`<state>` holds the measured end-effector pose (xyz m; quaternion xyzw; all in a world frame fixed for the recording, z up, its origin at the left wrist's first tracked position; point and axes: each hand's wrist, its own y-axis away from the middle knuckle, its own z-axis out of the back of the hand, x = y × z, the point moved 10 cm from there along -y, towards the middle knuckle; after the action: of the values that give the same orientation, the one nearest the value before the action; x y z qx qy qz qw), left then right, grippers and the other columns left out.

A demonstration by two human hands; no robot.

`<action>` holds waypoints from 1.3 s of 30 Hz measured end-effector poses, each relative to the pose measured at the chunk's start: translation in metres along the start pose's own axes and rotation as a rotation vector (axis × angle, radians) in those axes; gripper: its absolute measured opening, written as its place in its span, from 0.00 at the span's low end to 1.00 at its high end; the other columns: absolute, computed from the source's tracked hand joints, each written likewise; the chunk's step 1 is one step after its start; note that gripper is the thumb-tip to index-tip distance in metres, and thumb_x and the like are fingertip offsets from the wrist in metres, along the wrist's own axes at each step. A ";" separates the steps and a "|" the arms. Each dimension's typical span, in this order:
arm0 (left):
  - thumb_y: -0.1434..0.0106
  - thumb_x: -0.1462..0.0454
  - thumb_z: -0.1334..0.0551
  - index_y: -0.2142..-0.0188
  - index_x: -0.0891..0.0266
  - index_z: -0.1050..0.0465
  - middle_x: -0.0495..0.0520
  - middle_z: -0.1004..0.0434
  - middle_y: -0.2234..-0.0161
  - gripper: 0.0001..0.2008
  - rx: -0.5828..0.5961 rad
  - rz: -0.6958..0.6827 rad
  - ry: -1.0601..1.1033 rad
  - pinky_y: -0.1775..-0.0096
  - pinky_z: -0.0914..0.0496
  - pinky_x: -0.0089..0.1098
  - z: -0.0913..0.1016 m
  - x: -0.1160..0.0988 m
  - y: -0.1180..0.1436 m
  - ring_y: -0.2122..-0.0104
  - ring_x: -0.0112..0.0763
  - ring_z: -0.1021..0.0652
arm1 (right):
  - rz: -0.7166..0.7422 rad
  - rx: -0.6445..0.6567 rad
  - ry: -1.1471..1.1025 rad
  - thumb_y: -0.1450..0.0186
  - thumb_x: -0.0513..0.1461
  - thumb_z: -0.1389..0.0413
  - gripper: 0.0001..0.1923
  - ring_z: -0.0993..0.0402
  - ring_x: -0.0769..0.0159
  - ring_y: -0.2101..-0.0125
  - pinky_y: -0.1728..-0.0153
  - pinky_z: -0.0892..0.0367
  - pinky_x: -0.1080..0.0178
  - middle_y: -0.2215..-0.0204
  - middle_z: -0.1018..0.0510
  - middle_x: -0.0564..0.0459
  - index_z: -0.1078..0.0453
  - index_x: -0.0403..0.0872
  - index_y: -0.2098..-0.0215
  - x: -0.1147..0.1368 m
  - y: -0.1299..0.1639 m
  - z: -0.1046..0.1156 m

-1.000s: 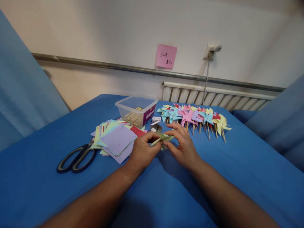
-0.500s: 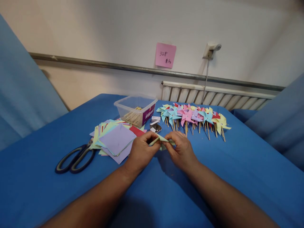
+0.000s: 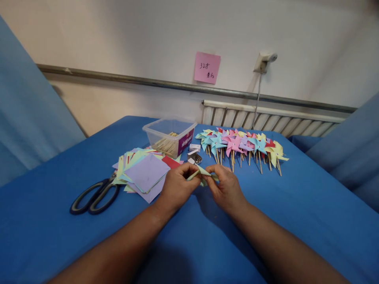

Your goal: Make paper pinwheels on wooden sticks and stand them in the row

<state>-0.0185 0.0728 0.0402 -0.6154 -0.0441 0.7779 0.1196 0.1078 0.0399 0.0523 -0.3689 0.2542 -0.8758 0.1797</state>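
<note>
A pale green paper pinwheel (image 3: 203,170), with its blades folded inward, is held between my two hands above the blue table. My left hand (image 3: 180,182) is closed, pinching its left side between thumb and fingers. On the other side my right hand (image 3: 224,184) is closed too, its thumb and index finger pressed on the paper near the middle. The fingers hide much of the pinwheel, and I cannot tell whether a pin is in them. Just beyond the hands sits a small open box of metal pins (image 3: 195,158).
Left of my hands lies a pile of coloured paper squares (image 3: 147,173), partly over large scissors (image 3: 95,196). Behind it stands a clear plastic tub (image 3: 169,138) of wooden sticks. Finished pinwheels (image 3: 233,144) stand in a group at the back right, on the blue cloth (image 3: 284,221).
Both hands keep their hold on the pinwheel and have barely moved. The view has shifted very slightly.
</note>
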 end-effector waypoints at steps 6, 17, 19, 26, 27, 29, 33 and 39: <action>0.50 0.67 0.38 0.73 0.63 0.26 0.47 0.25 0.77 0.03 -0.001 0.009 -0.026 0.71 0.34 0.27 0.000 0.003 0.000 0.74 0.28 0.27 | -0.003 -0.006 0.005 0.35 0.36 0.49 0.04 0.28 0.61 0.65 0.60 0.37 0.58 0.69 0.23 0.52 0.32 0.49 0.64 0.002 0.002 0.001; 0.50 0.67 0.38 0.73 0.64 0.26 0.47 0.26 0.76 0.03 0.006 0.023 -0.014 0.71 0.35 0.26 -0.002 0.002 0.002 0.75 0.26 0.29 | -0.010 -0.042 0.027 0.36 0.36 0.49 0.03 0.29 0.62 0.68 0.63 0.39 0.60 0.71 0.24 0.53 0.33 0.48 0.65 0.000 0.002 0.002; 0.49 0.66 0.37 0.73 0.64 0.26 0.46 0.26 0.76 0.03 0.009 0.021 -0.015 0.72 0.36 0.26 -0.003 0.001 0.002 0.76 0.25 0.30 | -0.020 -0.050 0.035 0.36 0.37 0.48 0.03 0.30 0.63 0.69 0.65 0.40 0.61 0.72 0.25 0.53 0.33 0.47 0.66 -0.002 0.002 0.002; 0.49 0.66 0.38 0.73 0.64 0.27 0.46 0.28 0.77 0.03 0.021 0.037 -0.023 0.72 0.37 0.26 -0.004 0.005 0.002 0.76 0.25 0.30 | -0.100 -0.056 -0.033 0.37 0.37 0.48 0.03 0.30 0.64 0.71 0.67 0.40 0.62 0.72 0.25 0.54 0.33 0.48 0.68 -0.008 0.002 0.002; 0.49 0.66 0.38 0.73 0.64 0.27 0.47 0.28 0.77 0.03 0.021 0.045 -0.017 0.72 0.37 0.26 -0.004 0.006 0.001 0.76 0.26 0.30 | -0.138 -0.052 -0.073 0.37 0.38 0.47 0.03 0.31 0.65 0.72 0.68 0.40 0.63 0.73 0.25 0.54 0.33 0.48 0.68 -0.012 0.002 0.001; 0.50 0.65 0.37 0.72 0.65 0.27 0.47 0.27 0.76 0.05 0.020 0.068 0.009 0.71 0.36 0.27 -0.004 0.009 0.001 0.75 0.26 0.29 | -0.248 -0.037 -0.196 0.39 0.39 0.46 0.03 0.32 0.66 0.74 0.72 0.40 0.65 0.75 0.26 0.56 0.32 0.48 0.69 -0.022 0.003 -0.003; 0.50 0.63 0.35 0.71 0.65 0.27 0.48 0.27 0.75 0.08 0.035 0.125 0.073 0.70 0.36 0.27 -0.005 0.016 -0.001 0.74 0.27 0.29 | -0.480 0.004 -0.525 0.42 0.42 0.43 0.06 0.35 0.70 0.80 0.77 0.40 0.67 0.80 0.29 0.59 0.32 0.47 0.70 -0.044 0.008 -0.021; 0.51 0.62 0.34 0.70 0.64 0.28 0.47 0.27 0.76 0.09 0.061 0.197 0.146 0.72 0.36 0.27 -0.005 0.025 -0.003 0.76 0.26 0.29 | -0.559 0.027 -0.772 0.44 0.43 0.41 0.09 0.36 0.72 0.79 0.76 0.38 0.68 0.80 0.29 0.59 0.31 0.46 0.71 -0.056 0.010 -0.036</action>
<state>-0.0187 0.0813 0.0164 -0.6679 0.0490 0.7399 0.0640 0.1191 0.0716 -0.0059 -0.7193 0.0485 -0.6926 0.0234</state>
